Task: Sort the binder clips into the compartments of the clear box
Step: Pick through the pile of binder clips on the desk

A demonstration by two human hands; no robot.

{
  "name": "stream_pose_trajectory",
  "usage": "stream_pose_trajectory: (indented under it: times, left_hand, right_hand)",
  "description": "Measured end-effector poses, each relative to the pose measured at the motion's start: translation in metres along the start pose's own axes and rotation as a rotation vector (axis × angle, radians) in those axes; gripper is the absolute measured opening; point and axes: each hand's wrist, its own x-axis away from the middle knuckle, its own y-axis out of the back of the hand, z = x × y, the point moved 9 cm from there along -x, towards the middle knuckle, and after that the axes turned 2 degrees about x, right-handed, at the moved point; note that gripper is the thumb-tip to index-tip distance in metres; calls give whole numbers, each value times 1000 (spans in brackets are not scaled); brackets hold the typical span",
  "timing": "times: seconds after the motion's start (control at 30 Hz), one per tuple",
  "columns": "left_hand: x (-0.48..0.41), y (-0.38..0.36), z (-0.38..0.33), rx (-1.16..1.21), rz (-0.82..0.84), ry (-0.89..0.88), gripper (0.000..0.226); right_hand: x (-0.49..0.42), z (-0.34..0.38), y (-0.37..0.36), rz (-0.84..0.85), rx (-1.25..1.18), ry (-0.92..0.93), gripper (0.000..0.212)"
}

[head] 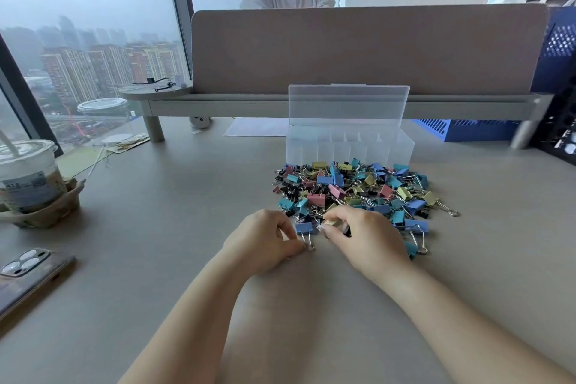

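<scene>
The pile of binder clips (358, 190) lies on the desk (187, 259) just before the open clear box (349, 146), and at its near edge the curled left hand (265, 243) pinches a blue clip (304, 227) by its wire handle while the palm-down right hand (364, 234) pinches a pale yellow clip (331, 223).

The clear box (350, 148) stands open, its lid (348, 104) upright along the far side, blocking reach from behind; the compartments are open from above. Just before the box, the pile of binder clips (358, 193) covers the table (174, 227) up to its front wall. Bare table runs left and right of the box; 1 cup (28, 178) and 1 phone (29, 274) sit well left.
</scene>
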Motion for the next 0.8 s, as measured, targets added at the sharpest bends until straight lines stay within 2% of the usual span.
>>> stream_pose_trajectory:
  times: [0.27, 0.47, 0.63, 0.8]
  left_hand:
    - [5, 6, 7, 22, 119, 27, 41]
    - [2, 0, 6, 48, 132, 8, 27]
    - [1, -1, 7, 60, 138, 17, 22]
    - [-2, 0, 8, 67, 106, 27, 16]
  right_hand:
    - [1, -12, 2, -14, 53, -49, 13]
    - [1, -16, 9, -40, 78, -52, 12]
    - [-3, 2, -2, 36, 98, 69, 21]
    - [-6, 8, -8, 101, 163, 97, 29]
